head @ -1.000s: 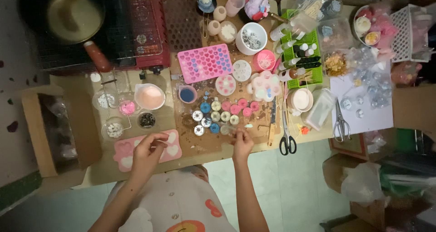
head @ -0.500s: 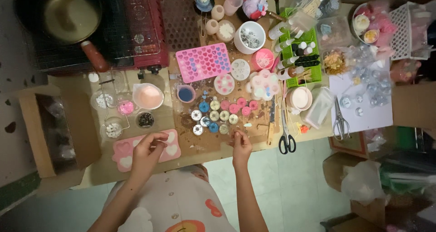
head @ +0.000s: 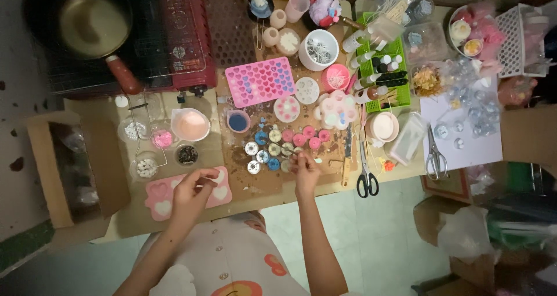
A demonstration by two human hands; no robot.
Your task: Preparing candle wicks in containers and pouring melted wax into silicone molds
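Head view: a crowded surface [head: 191, 212] is seen from above. The left hand [head: 188, 194] is held over a pink mould [head: 159, 197] with white heart fillings, at the near edge of the surface; its fingertips are pinched together, and whether anything small is held between them cannot be told. The right hand [head: 304, 171] is reached to the near end of a cluster of small round tins [head: 272, 148] (blue, pink and pale fills), with its fingertips drawn together at the nearest tins; what is gripped, if anything, is too small to make out.

Just beyond the tins a blue cup [head: 238, 121] is set, and beside it, to the left, a pink-filled cup [head: 190, 124]. Farther back a pink tray [head: 260, 80] of small heart cavities is laid. Black scissors [head: 365, 171] are placed to the right of the right hand, well apart from a second, metal pair [head: 434, 157] on white paper. A pan [head: 96, 26] with a red handle is stood on a red stove [head: 191, 46] at the far left. A green basket [head: 386, 78] of small bottles is seen at the far right of the tray.
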